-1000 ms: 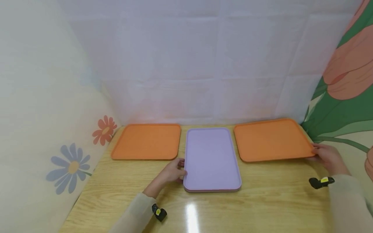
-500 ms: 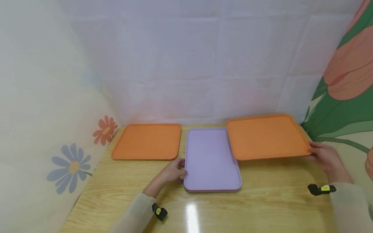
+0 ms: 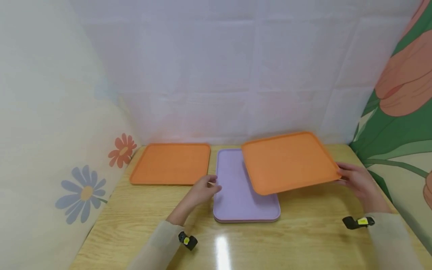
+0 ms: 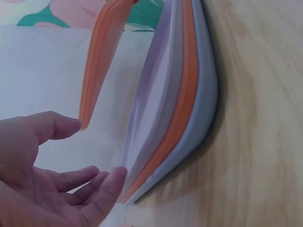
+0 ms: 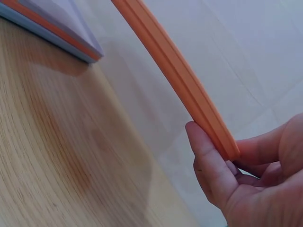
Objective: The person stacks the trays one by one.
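Observation:
My right hand (image 3: pixel 359 182) grips an orange tray (image 3: pixel 290 161) by its right edge, thumb on one face and fingers on the other. The tray is raised and tilted, overlapping the right part of a purple tray (image 3: pixel 233 198) in the head view. That purple tray tops a stack; the left wrist view shows an orange layer (image 4: pixel 187 85) and a pale blue-grey tray (image 4: pixel 207 85) beneath it. My left hand (image 3: pixel 202 190) is at the stack's left side, thumb and fingers spread, with one fingertip right at the stack's edge in the left wrist view.
Another orange tray (image 3: pixel 172 165) lies flat at the back left of the wooden table (image 3: pixel 303 236). White cloth (image 3: pixel 202 75) hangs behind the table. Flower-patterned coverings flank it, one with a blue flower (image 3: pixel 84 193), the other with large tulips (image 3: pixel 408 86).
My right hand has lifted the orange tray off the table and carried it left over the purple tray. My left hand has come up from the stack's side and loosened.

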Demonstrator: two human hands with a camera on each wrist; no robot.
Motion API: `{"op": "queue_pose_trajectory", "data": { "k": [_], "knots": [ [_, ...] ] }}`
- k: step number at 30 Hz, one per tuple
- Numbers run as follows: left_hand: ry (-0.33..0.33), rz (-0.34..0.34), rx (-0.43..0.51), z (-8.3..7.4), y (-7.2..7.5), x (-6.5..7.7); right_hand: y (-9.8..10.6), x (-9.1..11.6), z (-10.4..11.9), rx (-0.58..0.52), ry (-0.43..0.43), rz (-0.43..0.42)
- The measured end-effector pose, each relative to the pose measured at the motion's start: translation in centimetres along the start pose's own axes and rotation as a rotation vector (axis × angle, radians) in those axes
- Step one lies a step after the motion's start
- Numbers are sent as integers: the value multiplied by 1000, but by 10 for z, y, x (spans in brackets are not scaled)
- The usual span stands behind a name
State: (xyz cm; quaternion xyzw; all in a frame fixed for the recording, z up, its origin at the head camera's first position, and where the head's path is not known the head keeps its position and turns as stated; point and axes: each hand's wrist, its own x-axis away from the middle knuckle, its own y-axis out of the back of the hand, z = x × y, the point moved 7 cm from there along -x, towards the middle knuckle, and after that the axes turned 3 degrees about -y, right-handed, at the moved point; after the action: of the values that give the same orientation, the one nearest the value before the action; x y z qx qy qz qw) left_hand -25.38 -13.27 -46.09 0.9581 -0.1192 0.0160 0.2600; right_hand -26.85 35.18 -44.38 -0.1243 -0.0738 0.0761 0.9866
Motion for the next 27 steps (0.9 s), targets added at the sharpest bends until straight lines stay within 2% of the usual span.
{"op": "queue_pose_trajectory", "data": {
  "k": [2,7,13,16,20,27],
  "knots": [
    [-13,-23,39,-4,0,-1,-6,-2,-1,21,1,-2],
    [-21,-56,274,-9,-7,-8,-21,-9,-6,104,-6,-10],
    [-8,-28,498,-11,-18,-14,-37,-19,-13,188,-30,-3],
    [-8,-22,551,-12,-20,-16,-45,-26,-16,244,-42,-5],
    [-16,-27,562,-12,-20,-18,-55,-34,-20,310,-59,-16],
    [28,-77,601,-8,-15,-17,-66,-41,-24,300,-75,-33]
  ]
}}
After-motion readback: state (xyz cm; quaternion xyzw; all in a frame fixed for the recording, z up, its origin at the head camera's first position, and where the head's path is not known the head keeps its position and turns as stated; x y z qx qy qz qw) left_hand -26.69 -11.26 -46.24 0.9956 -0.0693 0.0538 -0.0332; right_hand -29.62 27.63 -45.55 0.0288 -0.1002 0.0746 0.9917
